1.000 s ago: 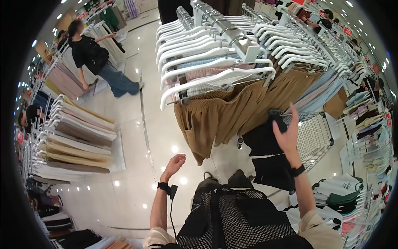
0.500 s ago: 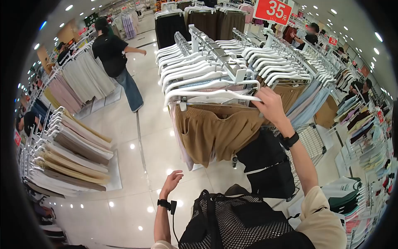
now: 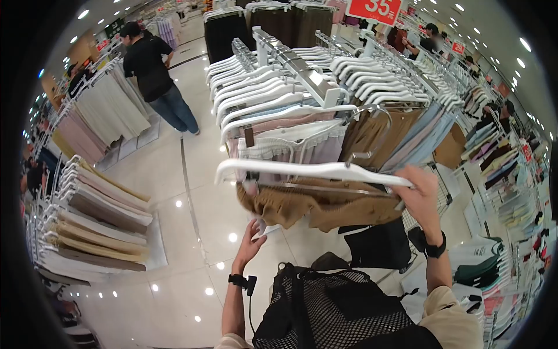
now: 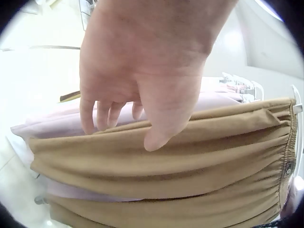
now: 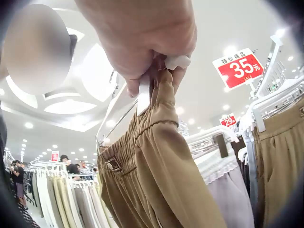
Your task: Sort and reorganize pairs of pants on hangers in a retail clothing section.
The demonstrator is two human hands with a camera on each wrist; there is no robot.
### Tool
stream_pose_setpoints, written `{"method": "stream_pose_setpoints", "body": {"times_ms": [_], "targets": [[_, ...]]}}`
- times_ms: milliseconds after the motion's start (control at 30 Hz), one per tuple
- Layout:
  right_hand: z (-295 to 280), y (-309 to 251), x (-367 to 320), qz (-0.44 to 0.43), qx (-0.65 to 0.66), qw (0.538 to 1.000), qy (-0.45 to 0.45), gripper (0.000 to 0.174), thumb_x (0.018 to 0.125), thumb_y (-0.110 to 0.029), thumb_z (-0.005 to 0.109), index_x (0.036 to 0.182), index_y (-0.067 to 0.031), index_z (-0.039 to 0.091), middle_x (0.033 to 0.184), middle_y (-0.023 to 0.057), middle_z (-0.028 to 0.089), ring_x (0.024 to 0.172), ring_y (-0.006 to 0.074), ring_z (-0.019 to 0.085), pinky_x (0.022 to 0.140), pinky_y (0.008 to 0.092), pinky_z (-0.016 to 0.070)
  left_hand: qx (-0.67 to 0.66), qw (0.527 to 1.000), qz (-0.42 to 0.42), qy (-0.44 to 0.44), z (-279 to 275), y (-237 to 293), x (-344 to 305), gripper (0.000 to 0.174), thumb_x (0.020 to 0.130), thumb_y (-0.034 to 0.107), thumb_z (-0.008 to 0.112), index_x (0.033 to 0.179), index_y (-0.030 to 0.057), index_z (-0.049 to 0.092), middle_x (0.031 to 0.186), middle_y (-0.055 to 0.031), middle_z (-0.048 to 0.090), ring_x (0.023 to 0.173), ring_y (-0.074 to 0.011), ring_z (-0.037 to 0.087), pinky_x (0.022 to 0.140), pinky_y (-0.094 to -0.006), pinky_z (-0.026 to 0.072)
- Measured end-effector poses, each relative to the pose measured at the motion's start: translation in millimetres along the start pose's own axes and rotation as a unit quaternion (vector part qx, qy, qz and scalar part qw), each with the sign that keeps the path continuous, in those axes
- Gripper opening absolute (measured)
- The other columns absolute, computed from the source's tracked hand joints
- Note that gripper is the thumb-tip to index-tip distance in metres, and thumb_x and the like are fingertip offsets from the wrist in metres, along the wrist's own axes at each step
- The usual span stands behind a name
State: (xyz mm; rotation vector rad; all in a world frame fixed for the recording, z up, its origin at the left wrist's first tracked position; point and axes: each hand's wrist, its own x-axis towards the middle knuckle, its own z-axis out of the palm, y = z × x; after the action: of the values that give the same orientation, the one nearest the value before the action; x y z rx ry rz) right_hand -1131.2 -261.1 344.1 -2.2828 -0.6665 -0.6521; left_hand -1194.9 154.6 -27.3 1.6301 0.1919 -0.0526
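Note:
My right hand [image 3: 421, 195] grips the right end of a white hanger [image 3: 308, 168], held out in front of the rack. Brown pants [image 3: 354, 214] with a gathered elastic waist hang from its clips. In the right wrist view my fingers close around the hanger end, just above the brown waistband [image 5: 164, 111]. My left hand [image 3: 250, 247] is low on the left, beside the pants, fingers apart. In the left wrist view its thumb [image 4: 159, 137] overlaps the front of the brown cloth, with the other fingers at the cloth's upper edge.
Behind the hanger stands a metal rack [image 3: 296, 58] full of white hangers, with a white frilled-waist garment [image 3: 285, 145] at its front. Black garments [image 3: 378, 247] lie over a wire cart [image 3: 442, 203]. Another pants rack [image 3: 99, 221] stands left. A person [image 3: 154, 75] is in the aisle.
My right hand has reached the hanger, lifted it off the rack and drawn it nearer with the brown pants. My left hand has moved up toward the pants. The person in the aisle has shifted.

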Motion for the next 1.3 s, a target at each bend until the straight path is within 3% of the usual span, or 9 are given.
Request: {"method": "stream_pose_setpoints", "body": {"times_ms": [100, 200, 367, 500, 600, 867, 1000, 1100, 1300], "targets": [[-17.9, -24.1, -21.0, 0.088, 0.070, 0.994, -0.008, 0.009, 0.085, 0.000, 0.084, 0.086, 0.0011, 0.075, 0.070, 0.0067, 0.070, 0.058, 0.0138, 0.066, 0.054, 0.0278, 0.0469, 0.164, 0.973, 0.047, -0.155, 14.0, 22.0, 21.5, 0.051, 0.103, 0.021, 0.072, 0.150, 0.0073, 0.058, 0.147, -0.0154, 0.065, 0.132, -0.0283, 0.062, 0.112, -0.0403, 0.0503], [-38.9, -35.5, -34.8, 0.198, 0.093, 0.976, 0.006, 0.008, 0.090, 0.000, 0.083, 0.087, 0.0011, 0.075, 0.073, 0.0024, 0.072, 0.061, 0.0077, 0.067, 0.055, 0.0240, 0.0494, 0.172, 0.957, 0.084, -0.217, 47.7, 28.5, 32.5, 0.046, 0.102, 0.024, 0.074, 0.142, 0.0045, 0.063, 0.145, -0.0124, 0.066, 0.131, -0.0271, 0.063, 0.113, -0.0395, 0.0498], [-78.1, -20.8, -62.9, 0.350, 0.101, 0.923, 0.126, 0.013, 0.096, -0.008, 0.081, 0.090, -0.0002, 0.074, 0.068, 0.0000, 0.065, 0.058, 0.0069, 0.063, 0.054, 0.0233, 0.0472, 0.173, 0.920, -0.026, -0.350, 104.2, 61.7, 37.7, 0.057, 0.095, 0.042, 0.081, 0.133, 0.0014, 0.072, 0.121, -0.0160, 0.077, 0.115, -0.0273, 0.071, 0.100, -0.0370, 0.0555], [-116.4, 3.1, -92.6, 0.372, 0.037, 0.909, 0.185, 0.023, 0.100, -0.020, 0.079, 0.087, -0.0027, 0.072, 0.066, -0.0010, 0.064, 0.056, 0.0065, 0.060, 0.053, 0.0228, 0.0428, 0.190, 0.835, -0.172, -0.487, 148.0, 110.0, 32.0, 0.069, 0.098, 0.051, 0.075, 0.141, -0.0022, 0.066, 0.135, -0.0186, 0.072, 0.121, -0.0244, 0.068, 0.105, -0.0344, 0.0533], [-147.8, 20.6, -119.6, 0.426, -0.029, 0.881, 0.204, 0.030, 0.100, -0.030, 0.079, 0.084, -0.0053, 0.071, 0.064, -0.0017, 0.063, 0.054, 0.0054, 0.057, 0.050, 0.0229, 0.0365, 0.055, 0.875, -0.111, -0.469, 169.1, 75.5, 23.6, 0.073, 0.103, 0.047, 0.072, 0.151, -0.0044, 0.055, 0.144, -0.0165, 0.067, 0.130, -0.0251, 0.063, 0.111, -0.0358, 0.0489], [-201.7, 72.5, -185.2, 0.471, -0.115, 0.833, 0.266, 0.030, 0.101, -0.031, 0.079, 0.089, -0.0047, 0.074, 0.062, -0.0048, 0.058, 0.052, 0.0020, 0.049, 0.048, 0.0225, 0.0317, 0.017, 0.849, -0.145, -0.509, 223.9, 96.2, 32.0, 0.054, 0.109, 0.046, 0.065, 0.125, -0.0062, 0.068, 0.091, -0.0095, 0.076, 0.077, -0.0158, 0.072, 0.076, -0.0313, 0.0585], [-231.5, 117.8, -222.0, 0.509, -0.133, 0.803, 0.280, 0.031, 0.100, -0.033, 0.079, 0.089, -0.0051, 0.074, 0.062, -0.0057, 0.057, 0.051, 0.0013, 0.045, 0.048, 0.0225, 0.0285, 0.083, 0.848, -0.061, -0.520, 257.7, 82.6, 45.9, 0.048, 0.108, 0.041, 0.067, 0.128, -0.0038, 0.069, 0.103, -0.0098, 0.075, 0.090, -0.0149, 0.070, 0.084, -0.0317, 0.0563], [-241.9, 155.8, -232.6, 0.532, -0.117, 0.788, 0.288, 0.033, 0.100, -0.035, 0.079, 0.088, -0.0051, 0.074, 0.062, -0.0059, 0.057, 0.050, 0.0011, 0.043, 0.048, 0.0227, 0.0273, 0.093, 0.874, -0.097, -0.468, 281.3, 101.6, 47.3, 0.046, 0.107, 0.034, 0.070, 0.135, -0.0017, 0.064, 0.114, -0.0089, 0.074, 0.099, -0.0137, 0.068, 0.088, -0.0315, 0.0550], [-246.8, 276.6, -255.0, 0.521, -0.082, 0.807, 0.267, 0.035, 0.100, -0.038, 0.079, 0.085, -0.0073, 0.073, 0.062, -0.0053, 0.057, 0.053, 0.0030, 0.046, 0.050, 0.0241, 0.0318, 0.052, 0.948, -0.026, -0.312, 316.9, 94.2, 84.6, 0.030, 0.104, 0.019, 0.074, 0.125, 0.0014, 0.061, 0.109, -0.0052, 0.070, 0.096, -0.0109, 0.065, 0.085, -0.0292, 0.0539]]}}
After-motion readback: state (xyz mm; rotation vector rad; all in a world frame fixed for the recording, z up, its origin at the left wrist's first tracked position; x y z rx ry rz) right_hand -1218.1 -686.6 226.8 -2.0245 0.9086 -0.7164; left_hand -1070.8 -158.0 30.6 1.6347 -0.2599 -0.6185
